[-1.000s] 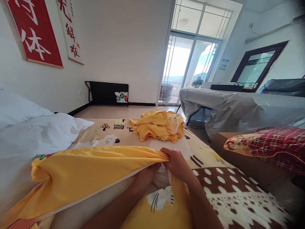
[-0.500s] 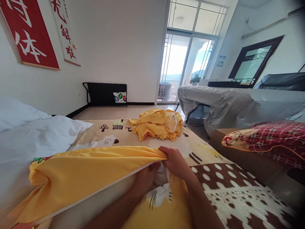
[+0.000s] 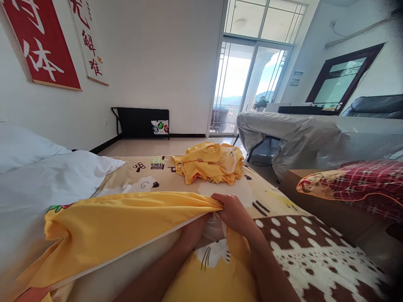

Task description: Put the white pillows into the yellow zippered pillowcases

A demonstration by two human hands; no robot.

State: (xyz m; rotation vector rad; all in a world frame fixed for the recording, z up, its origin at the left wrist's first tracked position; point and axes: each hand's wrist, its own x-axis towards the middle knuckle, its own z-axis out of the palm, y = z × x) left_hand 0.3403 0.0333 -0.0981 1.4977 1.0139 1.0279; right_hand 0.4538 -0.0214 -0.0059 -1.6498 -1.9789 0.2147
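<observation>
A yellow pillowcase [image 3: 119,218] with a cat-face print lies across the bed in front of me, its side opening held apart. Inside the opening, a white pillow [image 3: 119,268] shows below the pale edge. My right hand [image 3: 231,212] is closed around the bunched far edge of the pillowcase. My left hand [image 3: 200,226] reaches into the opening close to the right one; the cloth covers its fingers, so what they hold is hidden.
A crumpled pile of yellow cloth [image 3: 209,163] sits farther back on the patterned blanket [image 3: 302,260]. White pillows [image 3: 59,172] lie at left. On the right are a cardboard box [image 3: 315,214] with a red plaid textile [image 3: 362,184], and a plastic-covered table [image 3: 302,130].
My left hand has slid a little deeper into the opening, so its fingers are now hidden. The right hand keeps its hold. The view has shifted slightly.
</observation>
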